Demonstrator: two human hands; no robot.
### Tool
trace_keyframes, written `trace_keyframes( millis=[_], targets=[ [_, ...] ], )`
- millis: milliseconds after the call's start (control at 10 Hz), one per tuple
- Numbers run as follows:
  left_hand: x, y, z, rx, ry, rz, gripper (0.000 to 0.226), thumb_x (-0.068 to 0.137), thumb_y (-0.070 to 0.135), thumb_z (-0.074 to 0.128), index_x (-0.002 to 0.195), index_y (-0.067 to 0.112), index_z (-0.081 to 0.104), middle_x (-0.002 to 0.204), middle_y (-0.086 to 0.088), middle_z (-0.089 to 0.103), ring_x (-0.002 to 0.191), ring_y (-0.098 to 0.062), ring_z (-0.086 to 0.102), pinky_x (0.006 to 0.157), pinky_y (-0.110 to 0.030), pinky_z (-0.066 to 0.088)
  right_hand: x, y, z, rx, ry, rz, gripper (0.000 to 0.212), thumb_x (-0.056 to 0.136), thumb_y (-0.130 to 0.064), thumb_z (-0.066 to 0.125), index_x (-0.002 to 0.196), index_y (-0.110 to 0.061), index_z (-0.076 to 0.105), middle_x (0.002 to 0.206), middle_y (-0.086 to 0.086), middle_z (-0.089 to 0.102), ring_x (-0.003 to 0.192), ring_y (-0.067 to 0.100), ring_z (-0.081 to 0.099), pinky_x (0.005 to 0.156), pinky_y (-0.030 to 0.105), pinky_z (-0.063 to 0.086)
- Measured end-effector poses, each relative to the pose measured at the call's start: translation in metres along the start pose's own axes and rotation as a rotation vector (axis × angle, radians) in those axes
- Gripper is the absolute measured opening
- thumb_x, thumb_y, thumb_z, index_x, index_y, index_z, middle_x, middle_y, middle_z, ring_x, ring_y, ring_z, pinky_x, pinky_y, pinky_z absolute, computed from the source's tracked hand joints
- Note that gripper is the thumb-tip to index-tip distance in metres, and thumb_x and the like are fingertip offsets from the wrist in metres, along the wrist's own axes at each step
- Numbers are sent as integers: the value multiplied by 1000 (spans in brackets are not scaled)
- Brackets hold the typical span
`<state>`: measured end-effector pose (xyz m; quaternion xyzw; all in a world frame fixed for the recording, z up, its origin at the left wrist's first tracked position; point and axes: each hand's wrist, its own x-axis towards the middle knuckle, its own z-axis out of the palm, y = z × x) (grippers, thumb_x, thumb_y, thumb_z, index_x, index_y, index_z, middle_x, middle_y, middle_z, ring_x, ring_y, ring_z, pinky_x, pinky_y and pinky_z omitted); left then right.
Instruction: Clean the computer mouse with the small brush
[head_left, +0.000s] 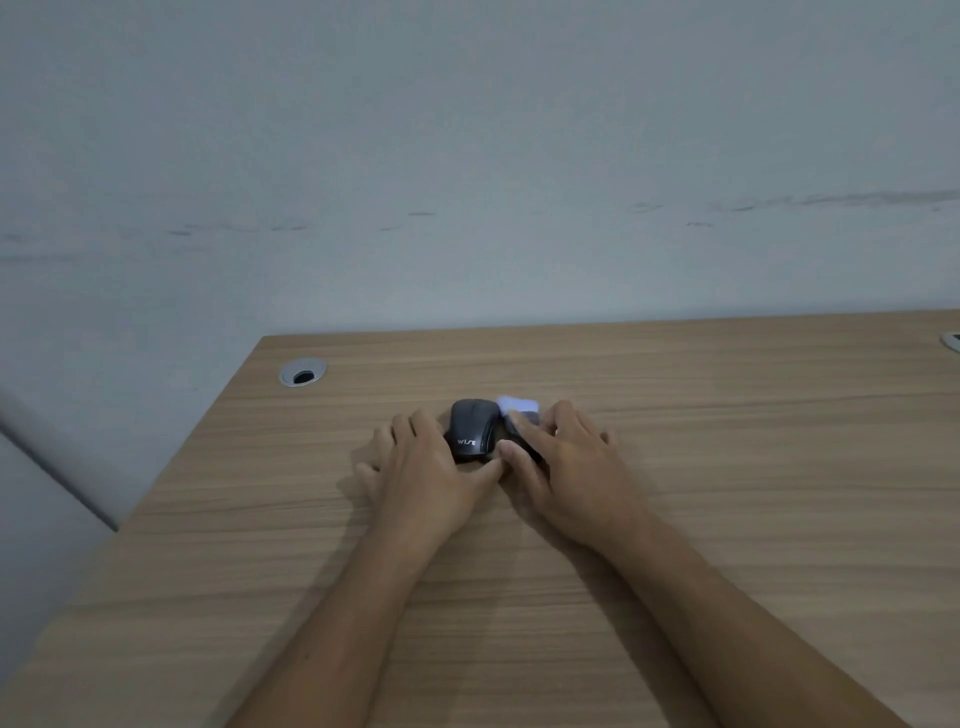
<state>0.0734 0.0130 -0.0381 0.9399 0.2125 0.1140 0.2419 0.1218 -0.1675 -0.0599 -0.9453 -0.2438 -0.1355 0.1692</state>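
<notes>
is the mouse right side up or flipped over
Right side up: the mouse rests on the desk with its curved top and logo facing up, steadied by the left hand.

Items appearing on one wooden desk (727, 467): one dark computer mouse (470, 430), one small brush (517, 410) with pale, blurred bristles, two bare hands (left hand (421, 467), right hand (566, 467)), and two cable grommets (303, 373), one showing only partly at the right edge.

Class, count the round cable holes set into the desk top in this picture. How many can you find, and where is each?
2. One cable hole sits near the desk's far left corner. A second is cut off by the right edge of the picture. Others may lie out of view.
</notes>
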Motion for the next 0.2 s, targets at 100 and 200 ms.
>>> trace_keyframes(
  millis=[100,200],
  targets=[
    [4,-12,-20,11,-149,22,89,71,89,77,134,30,55,146,11,55,146,-20,45,108,-44,39,1,1,-9,249,39,-55,40,113,-53,49,142,-33,67,117,-9,51,113,14,58,98,39,50],
    [13,-22,-40,-231,-186,-36,67,69,90,81,109,37,75,119,13,78,123,-14,66,105,-42,56,10,-1,-33,625,157,-21,17,112,-35,62,116,-24,76,105,-12,61,94,4,60,87,19,47]
  ],
)
